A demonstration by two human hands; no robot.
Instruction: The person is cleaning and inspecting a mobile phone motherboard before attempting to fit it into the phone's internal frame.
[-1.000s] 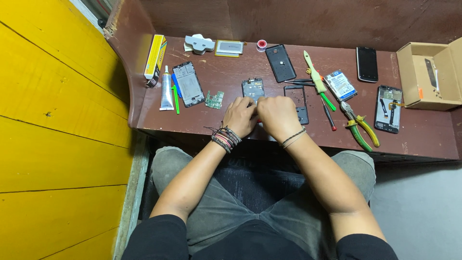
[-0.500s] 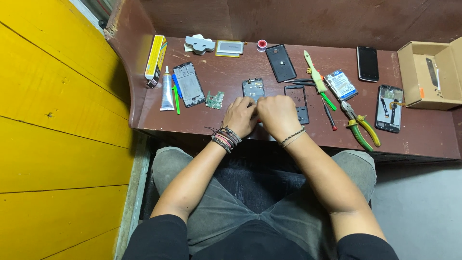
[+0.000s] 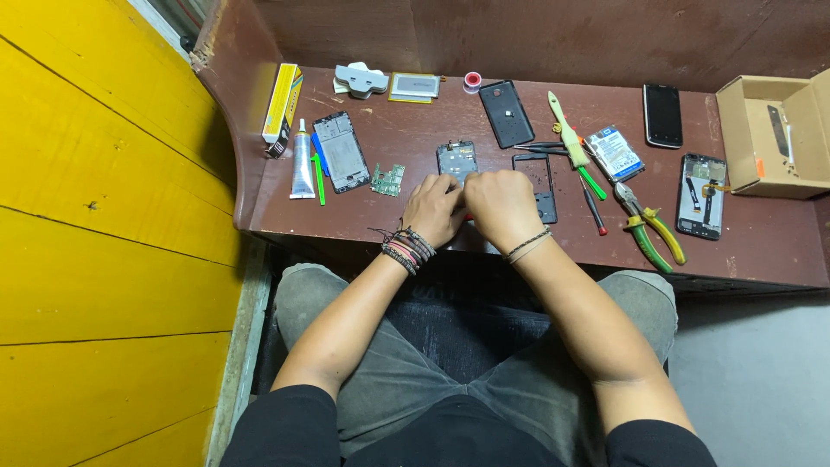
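Reddish-brown surface (image 3: pixel 415 220) is cluttered up top, barer along its near edge. Left hand (image 3: pixel 434 210) and right hand (image 3: pixel 501 206) sit curled together, touching an opened phone (image 3: pixel 456 161); can't tell what they're pinching.

Single head-worn view, looking steeply down from above, fairly near, over lap and brown workbench (image 3: pixel 519 251)

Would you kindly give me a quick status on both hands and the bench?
Left hand and right hand together over opened phone; grip hidden. Circuit board left, pliers right, both apart.
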